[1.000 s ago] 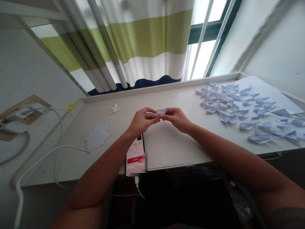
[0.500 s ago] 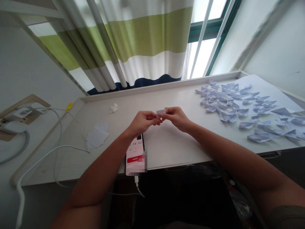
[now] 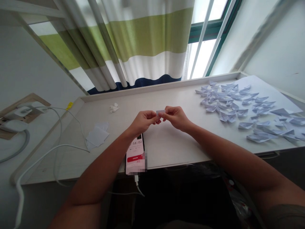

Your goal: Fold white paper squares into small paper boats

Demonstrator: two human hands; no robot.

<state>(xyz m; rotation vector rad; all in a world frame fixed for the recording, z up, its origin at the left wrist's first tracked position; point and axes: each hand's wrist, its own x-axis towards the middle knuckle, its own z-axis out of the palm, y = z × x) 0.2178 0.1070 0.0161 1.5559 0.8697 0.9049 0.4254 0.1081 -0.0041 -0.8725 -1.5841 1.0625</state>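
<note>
Both hands meet above the middle of the worktop, a little nearer its front edge than the window side. The left hand (image 3: 143,122) and the right hand (image 3: 175,117) each pinch one end of a small folded piece of white paper (image 3: 160,112), thumbs and fingertips closed on it, so it hangs between them clear of the surface. Only the top strip of the paper shows; the rest is hidden behind the fingers, and I cannot tell how far the folding has gone.

It looks almost weightless and thin, stiff only along its creases. I would judge it easy to crush or tear if squeezed hard, and apt to spring open if let go. The sensible hold seems to be the one in use: light fingertip pinches at the two ends, along the folded edges, not on the flat middle.

Below the left wrist a phone (image 3: 134,156) lies at the front edge with a cable running off it. Toward the front left corner sits a small stack of blank paper squares (image 3: 97,136), and a crumpled scrap (image 3: 114,108) lies near the back edge. The right end of the worktop is covered with a spread of folded paper boats (image 3: 238,105), well apart from the hands.
</note>
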